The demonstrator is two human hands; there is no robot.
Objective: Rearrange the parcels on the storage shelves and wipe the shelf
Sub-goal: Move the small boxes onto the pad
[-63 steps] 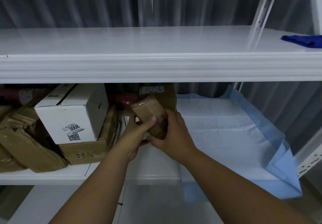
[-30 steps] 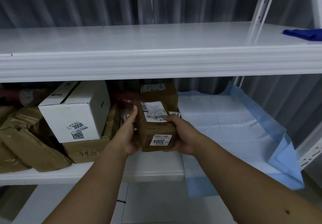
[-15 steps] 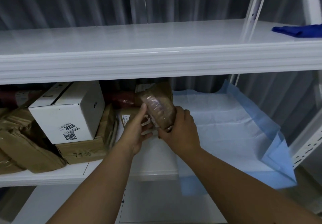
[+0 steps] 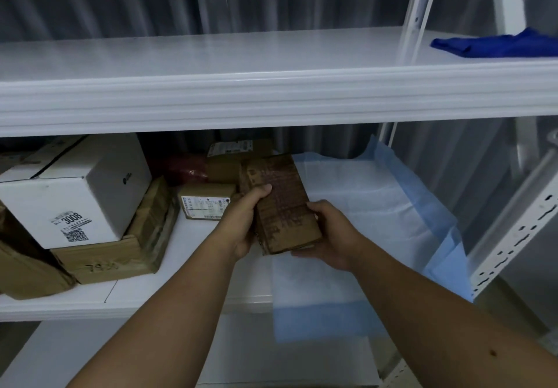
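Observation:
A small brown taped parcel is held in front of the middle shelf, tilted with its printed side up. My left hand grips its left edge, thumb on top. My right hand cups its lower right corner from below. Behind it on the shelf sit a small brown box with a white label and a larger labelled brown box. A blue cloth lies on the upper shelf at the right.
A white box marked 3008 rests on a flat brown parcel at the left, with crumpled brown parcels beside it. A blue-edged white pad covers the shelf's right half. A slotted white upright stands at the right.
The parcel has been turned over in both hands, from label side up to printed brown side up, and pulled slightly toward me. My right hand shifted under its lower corner.

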